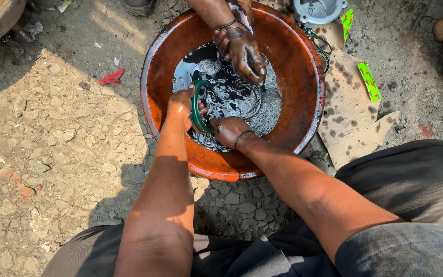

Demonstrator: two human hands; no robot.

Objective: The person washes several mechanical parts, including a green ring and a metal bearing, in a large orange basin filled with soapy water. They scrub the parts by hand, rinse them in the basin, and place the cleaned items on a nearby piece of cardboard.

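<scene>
One orange basin (pixel 303 82), dark oily liquid inside. One green ring (pixel 197 110). Two thin metal rings (pixel 255 102) lying in the liquid. Three hands in the basin: own left hand (pixel 180 105), own right hand (pixel 229 131), one co-worker's hand (pixel 243 51). Two green strips (pixel 369 82). One red scrap (pixel 111 77). One cardboard sheet (pixel 352 118).

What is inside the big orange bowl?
The orange bowl holds dark oily liquid, a green ring gripped by the left hand and right hand, and another person's hand. The liquid hides the bottom.
</scene>
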